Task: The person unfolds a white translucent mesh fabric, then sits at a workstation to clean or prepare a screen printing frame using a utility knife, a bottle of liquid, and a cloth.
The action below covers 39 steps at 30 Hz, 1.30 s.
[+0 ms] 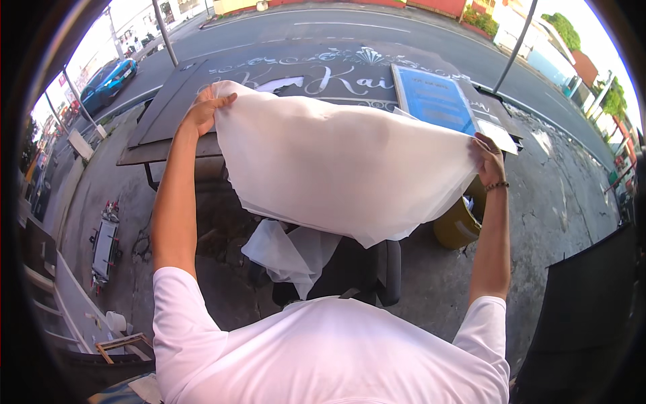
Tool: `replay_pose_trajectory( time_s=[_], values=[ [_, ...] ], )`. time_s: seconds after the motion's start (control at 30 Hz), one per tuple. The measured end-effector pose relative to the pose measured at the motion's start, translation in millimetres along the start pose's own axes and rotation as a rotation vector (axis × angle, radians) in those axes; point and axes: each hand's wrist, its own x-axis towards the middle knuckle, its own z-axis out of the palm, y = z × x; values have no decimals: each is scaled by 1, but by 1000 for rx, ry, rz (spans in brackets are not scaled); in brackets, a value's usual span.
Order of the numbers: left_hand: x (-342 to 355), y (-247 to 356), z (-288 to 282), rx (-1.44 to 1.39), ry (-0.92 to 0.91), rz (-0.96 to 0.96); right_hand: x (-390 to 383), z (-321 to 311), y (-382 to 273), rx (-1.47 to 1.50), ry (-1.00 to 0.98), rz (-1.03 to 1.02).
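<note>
A thin white, partly see-through sheet of cloth [336, 168] is stretched out in front of me, its lower edge hanging loose. My left hand [204, 113] grips its upper left corner, thumb pointing to the right. At the opposite corner, my right hand [489, 160] has its fingers closed on the fabric, a dark beaded bracelet at the wrist. Below the cloth, a second crumpled white piece [286, 254] lies over a black chair [388, 273]. Behind it stands a dark table with white painted lettering and scrollwork [303, 64].
A framed blue panel [434, 101] rests on the table's right side. Beneath the right part of the cloth stands a yellow bucket [457, 227]. A flat white-topped item [104, 246] lies on the concrete at left. Beyond run posts and a road with a blue car [111, 81].
</note>
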Motion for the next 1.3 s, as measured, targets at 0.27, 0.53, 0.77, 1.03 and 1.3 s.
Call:
replay_pose_trajectory(
  time_s=[0.27, 0.53, 0.77, 1.03, 1.3],
  values=[
    [20, -24, -21, 17, -3, -105, 9, -6, 23, 26, 66, 33],
    [28, -68, -27, 178, 193, -130, -4, -13, 50, 83, -2, 95],
    [21, -67, -24, 475, 377, -115, -10, -10, 64, 131, 49, 83],
    [40, -81, -74, 647, 378, 5, -9, -2, 73, 174, 58, 64],
    [30, -61, -89, 390, 440, 99, -15, 4, 72, 230, 34, 112]
  ],
)
